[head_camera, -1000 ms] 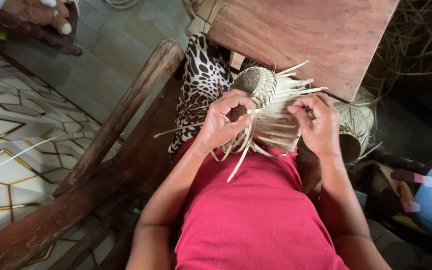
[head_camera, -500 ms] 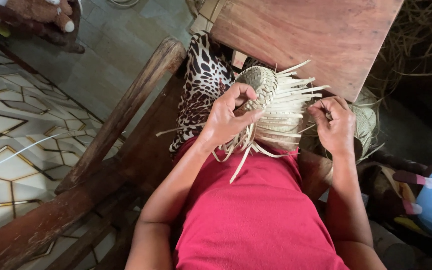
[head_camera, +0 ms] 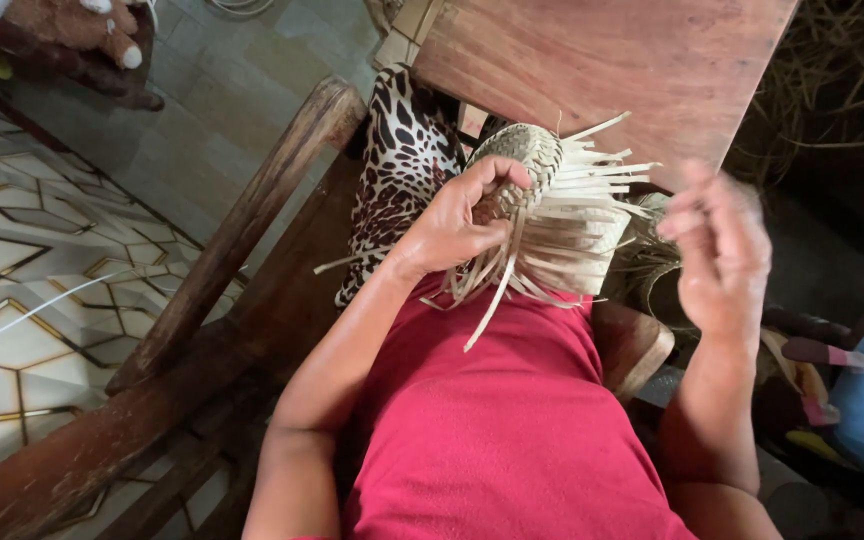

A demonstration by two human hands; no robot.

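— What is the left hand [head_camera: 457, 220] doing?

— It holds the straw weaving [head_camera: 542, 215] tight, just above the red lap [head_camera: 492, 420], beside the spotted cloth [head_camera: 402, 165].

— And the right hand [head_camera: 722, 250]?

— It is lifted off to the side, blurry, fingers loose — holding nothing that I can see.

— Is the weaving done?

— I think not. The round top is woven close, but lots of pale strips stick out loose. Behind it stands a brown wooden board [head_camera: 632, 60].
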